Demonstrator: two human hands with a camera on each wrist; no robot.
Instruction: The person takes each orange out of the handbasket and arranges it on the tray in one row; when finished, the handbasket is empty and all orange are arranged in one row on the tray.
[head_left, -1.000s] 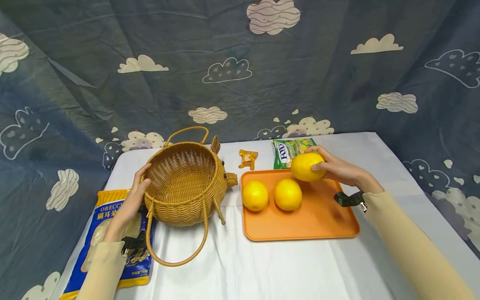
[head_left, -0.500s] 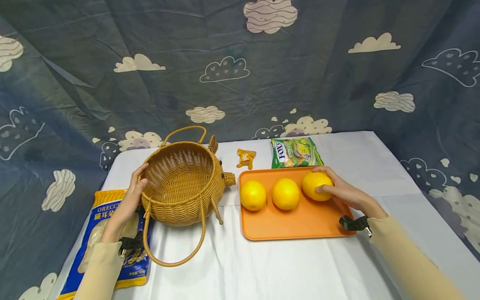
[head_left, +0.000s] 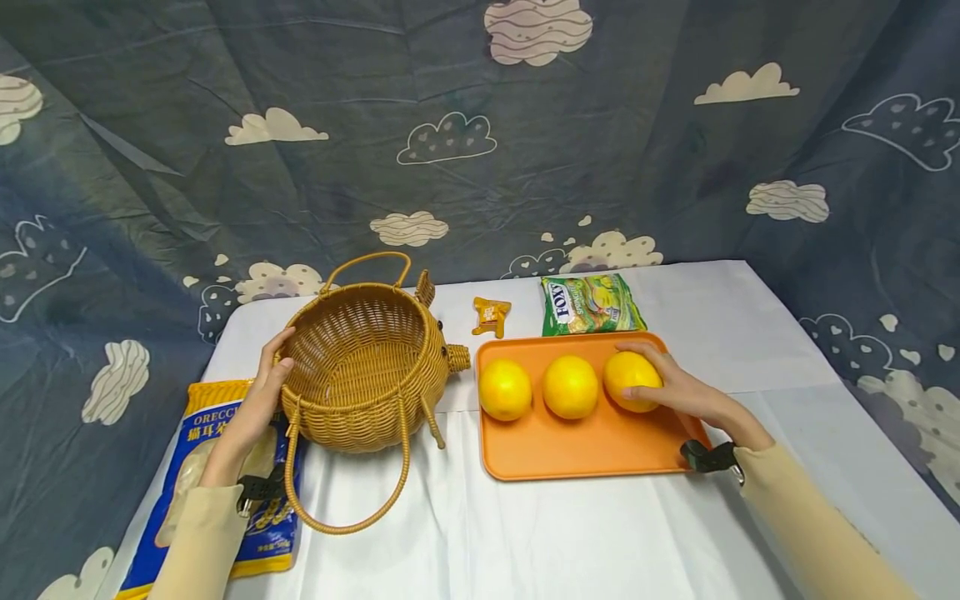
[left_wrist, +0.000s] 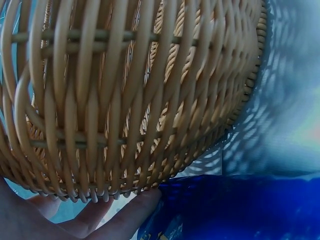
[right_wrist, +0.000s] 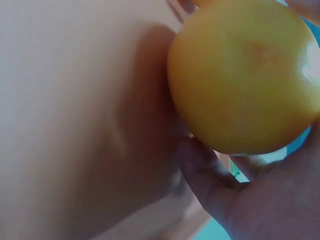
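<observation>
A tan wicker basket (head_left: 352, 425), shaped like a pig with a snout and ear, stands on the left with its round mouth facing up. My left hand (head_left: 258, 400) rests at the left rim, fingers laid along it. In the left wrist view, the fingertips (left_wrist: 147, 200) meet the edge of the weave. My right hand (head_left: 678, 387) holds a round yellow fruit (head_left: 628, 371) at the right of a row on the orange tray (head_left: 577, 454). Its fingers and thumb lie either side of the fruit. Two like fruits, a left one (head_left: 506, 390) and a middle one (head_left: 570, 387), sit beside it.
A blue and yellow pasta bag (head_left: 273, 542) lies under the left forearm. Behind the tray lie a green Fox's candy bag (head_left: 592, 304) and a small orange wrapped snack (head_left: 491, 317). The basket's front handle (head_left: 348, 529) hangs down onto the white cloth. A cloud-patterned curtain (head_left: 637, 167) closes the back.
My right hand has lowered the yellow fruit from above the tray's back edge down onto the tray, right of the other two. The left hand and basket have stayed put.
</observation>
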